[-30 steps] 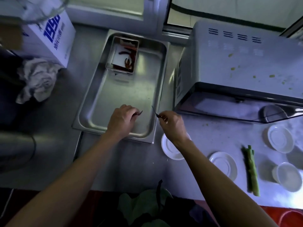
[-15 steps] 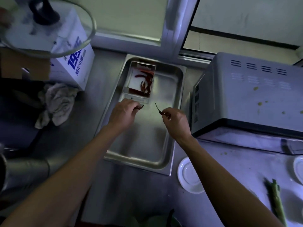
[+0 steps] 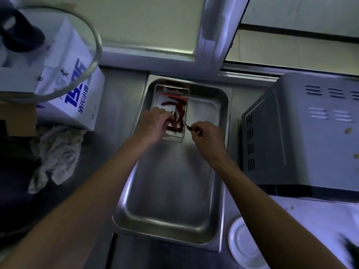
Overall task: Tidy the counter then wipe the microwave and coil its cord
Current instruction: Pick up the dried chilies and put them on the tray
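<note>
A large steel tray [image 3: 171, 193] lies on the counter, with a small steel container [image 3: 186, 94] of red dried chillies [image 3: 179, 111] at its far end. My left hand [image 3: 153, 123] reaches over that container, fingertips down among the chillies; whether it still pinches one is hidden. My right hand [image 3: 208, 138] hovers just right of the container, pinching a thin dark chilli [image 3: 188, 126] by its end. The grey microwave [image 3: 303, 136] stands to the right, with food specks on its top. Its cord is not in view.
A crumpled grey cloth [image 3: 56, 156] lies left of the tray. Behind it stand a white box with blue print [image 3: 77, 94] and a glass lid [image 3: 48, 55] with a black knob. A white saucer [image 3: 244, 247] sits at the bottom right on the counter.
Both hands have moved away from me along the tray to the small container, each carrying a chilli. The camera has tilted up and left, so the saucers and green stalk have mostly left view.
</note>
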`<control>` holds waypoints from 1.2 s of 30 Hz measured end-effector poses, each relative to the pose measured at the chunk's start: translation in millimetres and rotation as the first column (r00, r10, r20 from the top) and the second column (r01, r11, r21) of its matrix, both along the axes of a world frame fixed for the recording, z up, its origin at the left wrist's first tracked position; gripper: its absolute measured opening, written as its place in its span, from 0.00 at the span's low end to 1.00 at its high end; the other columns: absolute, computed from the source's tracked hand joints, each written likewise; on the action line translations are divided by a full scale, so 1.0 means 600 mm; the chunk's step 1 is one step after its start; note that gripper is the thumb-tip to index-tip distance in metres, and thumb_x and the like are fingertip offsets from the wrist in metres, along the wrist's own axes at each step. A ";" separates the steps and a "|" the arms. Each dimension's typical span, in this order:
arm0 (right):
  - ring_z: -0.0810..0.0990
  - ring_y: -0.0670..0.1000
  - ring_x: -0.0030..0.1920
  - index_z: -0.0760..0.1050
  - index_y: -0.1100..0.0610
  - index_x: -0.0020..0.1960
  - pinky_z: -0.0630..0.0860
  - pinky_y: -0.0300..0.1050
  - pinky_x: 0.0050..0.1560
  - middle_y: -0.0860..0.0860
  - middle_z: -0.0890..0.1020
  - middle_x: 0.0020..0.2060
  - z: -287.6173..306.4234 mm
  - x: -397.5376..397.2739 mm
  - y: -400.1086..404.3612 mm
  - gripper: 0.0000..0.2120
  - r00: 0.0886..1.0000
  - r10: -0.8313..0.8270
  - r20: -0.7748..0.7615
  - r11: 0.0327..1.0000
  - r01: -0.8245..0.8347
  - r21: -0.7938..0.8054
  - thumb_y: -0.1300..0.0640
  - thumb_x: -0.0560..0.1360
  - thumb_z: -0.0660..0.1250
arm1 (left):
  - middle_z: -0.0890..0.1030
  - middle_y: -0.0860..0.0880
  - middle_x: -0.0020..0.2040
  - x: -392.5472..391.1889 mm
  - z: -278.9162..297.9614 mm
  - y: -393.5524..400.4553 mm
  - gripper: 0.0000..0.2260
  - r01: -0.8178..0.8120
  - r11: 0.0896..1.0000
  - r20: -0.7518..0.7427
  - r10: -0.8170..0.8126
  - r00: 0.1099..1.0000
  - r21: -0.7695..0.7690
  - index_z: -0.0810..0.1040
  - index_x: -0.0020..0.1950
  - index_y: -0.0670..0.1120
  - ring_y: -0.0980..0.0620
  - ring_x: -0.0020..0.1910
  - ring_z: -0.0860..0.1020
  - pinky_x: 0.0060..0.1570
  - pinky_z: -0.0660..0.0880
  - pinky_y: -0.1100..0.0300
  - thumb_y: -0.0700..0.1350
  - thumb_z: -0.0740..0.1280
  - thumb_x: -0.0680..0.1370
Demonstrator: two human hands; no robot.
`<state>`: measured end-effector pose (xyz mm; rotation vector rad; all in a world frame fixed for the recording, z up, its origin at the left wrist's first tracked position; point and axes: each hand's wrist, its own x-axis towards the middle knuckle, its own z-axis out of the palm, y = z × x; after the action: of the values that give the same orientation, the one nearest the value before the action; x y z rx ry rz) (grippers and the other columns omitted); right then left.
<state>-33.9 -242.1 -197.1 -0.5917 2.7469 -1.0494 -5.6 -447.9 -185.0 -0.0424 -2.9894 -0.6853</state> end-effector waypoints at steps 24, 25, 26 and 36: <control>0.81 0.51 0.48 0.83 0.58 0.53 0.79 0.48 0.50 0.53 0.83 0.49 -0.018 -0.086 -0.138 0.07 0.989 0.128 -0.077 0.992 -0.126 0.027 0.62 0.76 0.69 | 0.82 0.49 0.49 0.023 -0.072 -0.071 0.08 -0.050 0.999 -0.120 0.048 0.992 -0.017 0.83 0.50 0.44 0.44 0.55 0.76 0.47 0.69 0.51 0.35 0.70 0.73; 0.81 0.52 0.48 0.83 0.58 0.53 0.79 0.47 0.49 0.54 0.84 0.50 -0.021 -0.091 -0.147 0.07 0.987 0.139 -0.084 0.990 -0.137 0.029 0.63 0.76 0.69 | 0.82 0.49 0.49 0.026 -0.074 -0.074 0.08 -0.048 0.999 -0.121 0.046 0.992 -0.015 0.83 0.50 0.45 0.44 0.55 0.76 0.46 0.70 0.51 0.35 0.70 0.73; 0.81 0.52 0.49 0.83 0.59 0.53 0.78 0.46 0.49 0.54 0.84 0.52 -0.024 -0.096 -0.155 0.07 0.985 0.148 -0.086 0.989 -0.146 0.035 0.63 0.76 0.69 | 0.81 0.49 0.49 0.028 -0.075 -0.076 0.08 -0.044 0.999 -0.123 0.042 0.992 -0.014 0.83 0.50 0.45 0.45 0.54 0.76 0.46 0.71 0.50 0.36 0.70 0.73; 0.81 0.54 0.49 0.82 0.58 0.48 0.77 0.55 0.49 0.53 0.84 0.46 -0.038 -0.112 -0.169 0.04 0.971 0.200 -0.129 0.970 -0.177 0.168 0.61 0.75 0.69 | 0.82 0.49 0.50 0.035 -0.076 -0.080 0.08 0.006 1.000 -0.138 -0.007 0.990 -0.010 0.83 0.50 0.44 0.45 0.55 0.76 0.45 0.70 0.52 0.36 0.67 0.74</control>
<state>-100.8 -343.5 -219.6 -0.9169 2.7908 -0.7699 15.3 -495.7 -230.4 -0.0958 -2.8613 -0.6405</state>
